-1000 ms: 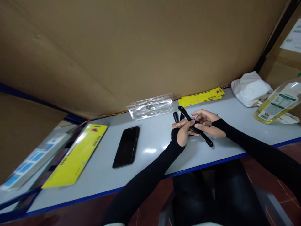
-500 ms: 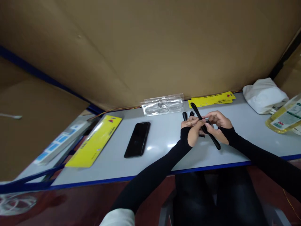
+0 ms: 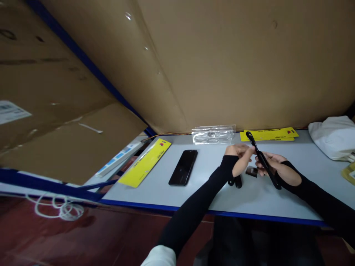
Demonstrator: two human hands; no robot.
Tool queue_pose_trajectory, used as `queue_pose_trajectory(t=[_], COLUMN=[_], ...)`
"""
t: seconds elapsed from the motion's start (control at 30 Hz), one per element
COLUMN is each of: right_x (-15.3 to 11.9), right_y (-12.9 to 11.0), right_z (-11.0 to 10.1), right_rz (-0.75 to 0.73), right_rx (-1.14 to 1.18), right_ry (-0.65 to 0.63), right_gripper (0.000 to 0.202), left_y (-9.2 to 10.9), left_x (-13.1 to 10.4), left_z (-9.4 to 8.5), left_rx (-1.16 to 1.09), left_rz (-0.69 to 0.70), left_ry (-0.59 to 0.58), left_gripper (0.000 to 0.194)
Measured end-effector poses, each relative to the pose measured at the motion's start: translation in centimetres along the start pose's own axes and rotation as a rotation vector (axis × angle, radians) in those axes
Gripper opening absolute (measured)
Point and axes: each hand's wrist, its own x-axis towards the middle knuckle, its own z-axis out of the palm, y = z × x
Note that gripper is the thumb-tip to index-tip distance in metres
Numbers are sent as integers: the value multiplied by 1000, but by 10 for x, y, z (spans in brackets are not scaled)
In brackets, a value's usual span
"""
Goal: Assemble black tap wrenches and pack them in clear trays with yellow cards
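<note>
My right hand (image 3: pixel 279 166) is closed around the middle of a long black bar-shaped tool (image 3: pixel 262 157) with rounded, spoon-like ends. The tool slants from upper left to lower right. My left hand (image 3: pixel 240 156) is closed too, its thumb tip against the tool's upper part; its other fingers are partly hidden. Below the left wrist show the ends of more black tools (image 3: pixel 235 181); whether that hand holds them or they lie on the table, I cannot tell. A small dark square piece (image 3: pixel 251 171) is seen between the hands, close to the right fingertips.
A black phone (image 3: pixel 183 168) and a yellow packaging card (image 3: pixel 145 162) lie left on the grey table (image 3: pixel 155 192). Clear plastic packaging (image 3: pixel 213 135) and yellow cards (image 3: pixel 269 134) lie along the cardboard wall. A white bag (image 3: pixel 331 138) stands right; a power strip (image 3: pixel 120 158) is far left.
The view has swung left, so the table things appear further right. The black tools that stuck out beyond my left hand now show below its wrist. The long tool is still in my hands.
</note>
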Motion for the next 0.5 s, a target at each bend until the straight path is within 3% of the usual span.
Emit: queue_pose_trajectory(t=[0.1, 0.17, 0.27, 0.37, 0.5], right_x=[-3, -5, -8, -9, -6], right_y=[-5, -9, -14, -15, -13], right_z=[0, 3, 10, 13, 8], right_rz=[55, 87, 107, 116, 110], right_rx=[-37, -117, -220, -270, -279], right_ry=[0, 2, 10, 18, 48], right_gripper=[59, 71, 88, 96, 95], left_y=[-16, -32, -56, -73, -83], left_x=[27, 42, 58, 67, 72], left_z=[-30, -48, -63, -68, -75], left_rx=[494, 662, 1008, 1113, 1126], left_rz=[37, -14, -258, -415, -389], left_ry=[106, 154, 136, 135, 113], left_gripper=[19, 32, 57, 64, 83])
